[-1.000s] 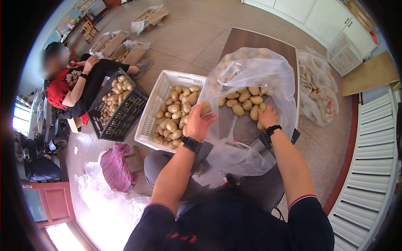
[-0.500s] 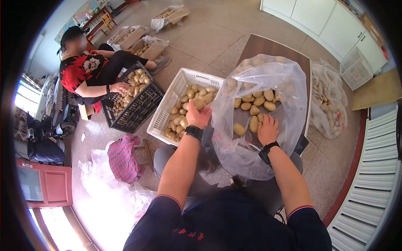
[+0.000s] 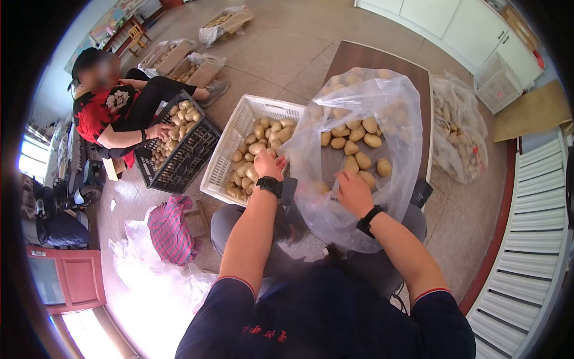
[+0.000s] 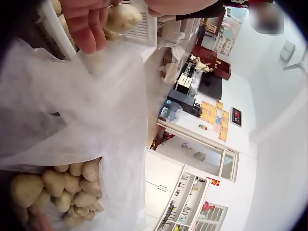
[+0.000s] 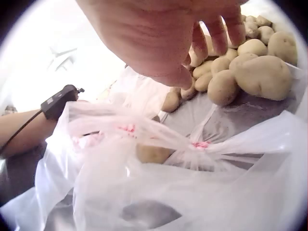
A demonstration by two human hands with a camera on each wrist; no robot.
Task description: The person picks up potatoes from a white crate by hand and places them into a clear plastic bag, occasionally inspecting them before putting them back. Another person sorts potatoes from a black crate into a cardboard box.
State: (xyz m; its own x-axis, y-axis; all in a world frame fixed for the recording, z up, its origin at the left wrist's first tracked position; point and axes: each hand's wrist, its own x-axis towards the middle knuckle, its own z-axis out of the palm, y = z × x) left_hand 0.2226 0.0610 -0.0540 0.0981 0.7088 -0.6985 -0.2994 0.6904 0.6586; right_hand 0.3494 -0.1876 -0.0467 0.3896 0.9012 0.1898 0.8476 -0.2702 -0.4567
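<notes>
In the head view my left hand point(image 3: 269, 166) is over the white crate point(image 3: 216, 170), close above its potatoes point(image 3: 258, 148). The left wrist view shows its fingers point(image 4: 86, 33) hanging loosely, with a pale potato point(image 4: 124, 18) beside them. My right hand point(image 3: 355, 192) reaches into the mouth of a clear plastic bag point(image 3: 402, 206). Its fingers point(image 5: 219, 38) arch over the potatoes point(image 5: 224, 86) there, and the right wrist view shows no potato gripped. Several loose potatoes point(image 3: 384, 167) lie near this hand on the bag's grey bottom.
The bag rests on a brown table point(image 3: 353, 55). Left of the white crate a person point(image 3: 110, 113) sits with one hand in a black crate point(image 3: 182, 157) of potatoes. Another bag of potatoes point(image 3: 457, 137) stands at right. A checked cloth point(image 3: 172, 230) lies at lower left.
My left hand has turned over and moved lower over the white crate; the potato at its fingers is no longer on the palm. My right hand has moved left inside the bag. Some potatoes there have shifted.
</notes>
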